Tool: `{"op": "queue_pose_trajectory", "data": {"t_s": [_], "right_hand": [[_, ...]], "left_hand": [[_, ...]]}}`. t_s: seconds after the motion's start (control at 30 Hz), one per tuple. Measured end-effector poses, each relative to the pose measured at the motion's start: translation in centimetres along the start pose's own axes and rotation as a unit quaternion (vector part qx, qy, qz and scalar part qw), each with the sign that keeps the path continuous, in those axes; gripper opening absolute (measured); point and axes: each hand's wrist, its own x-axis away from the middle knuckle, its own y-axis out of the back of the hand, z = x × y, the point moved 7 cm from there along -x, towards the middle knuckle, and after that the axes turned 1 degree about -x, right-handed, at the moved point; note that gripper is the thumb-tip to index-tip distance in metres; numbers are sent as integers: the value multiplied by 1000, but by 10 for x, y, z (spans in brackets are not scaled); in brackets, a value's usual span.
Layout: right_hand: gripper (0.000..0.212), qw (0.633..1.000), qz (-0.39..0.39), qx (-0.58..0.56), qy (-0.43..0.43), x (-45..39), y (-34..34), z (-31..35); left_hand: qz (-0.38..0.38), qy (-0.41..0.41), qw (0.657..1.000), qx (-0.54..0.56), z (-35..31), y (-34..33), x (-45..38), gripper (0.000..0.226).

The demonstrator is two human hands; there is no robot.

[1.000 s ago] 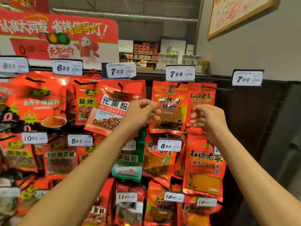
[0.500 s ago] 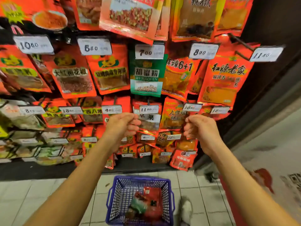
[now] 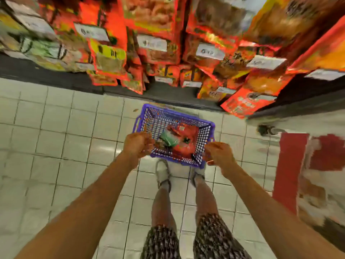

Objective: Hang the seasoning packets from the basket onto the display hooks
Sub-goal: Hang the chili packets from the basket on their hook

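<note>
A purple plastic basket point(image 3: 203, 131) stands on the tiled floor in front of my feet. Inside it lie a red seasoning packet point(image 3: 188, 141) and a green one point(image 3: 168, 140). My left hand point(image 3: 137, 144) hovers over the basket's near left rim with its fingers loosely curled and nothing in them. My right hand point(image 3: 218, 155) is at the near right corner, also loosely curled and empty. Red and orange packets point(image 3: 155, 25) hang on the display hooks above, behind white price tags point(image 3: 152, 43). The whole picture is blurred by motion.
The rack's dark base point(image 3: 46, 71) runs along the floor just behind the basket. My white shoes point(image 3: 163, 174) stand right at the basket's near side. A red floor graphic point(image 3: 291, 169) lies to the right, and pale tiles point(image 3: 56, 139) spread to the left.
My view has swung down from the upper hooks to the floor. Both empty hands dropped from the hanging packets to just above the basket.
</note>
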Motion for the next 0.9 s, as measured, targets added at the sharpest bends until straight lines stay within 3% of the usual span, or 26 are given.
{"op": "queue_pose_trajectory", "data": {"t_s": [0.13, 0.23, 0.3, 0.43, 0.6, 0.8, 0.9], "right_hand": [[16, 994, 26, 83, -68, -77, -40, -90], [19, 983, 66, 160, -59, -140, -65, -141], [20, 957, 111, 264, -38, -182, -85, -165], [26, 872, 127, 468, 64, -263, -131, -192], [25, 757, 117, 617, 181, -352, -194, -215], [98, 616, 140, 720, 286, -446, -285, -231], [103, 515, 159, 773, 334, -474, -320, -246]], "left_hand": [[7, 77, 997, 1, 73, -6, -78, 23], [0, 101, 995, -22, 117, -13, -143, 23], [-10, 88, 995, -47, 142, -18, -185, 17], [7, 76, 994, -79, 188, -30, -264, 16], [24, 45, 988, -146, 225, -36, -354, 13], [29, 30, 987, -156, 252, -37, -441, 23], [23, 18, 989, -144, 260, -41, -473, 19]]}}
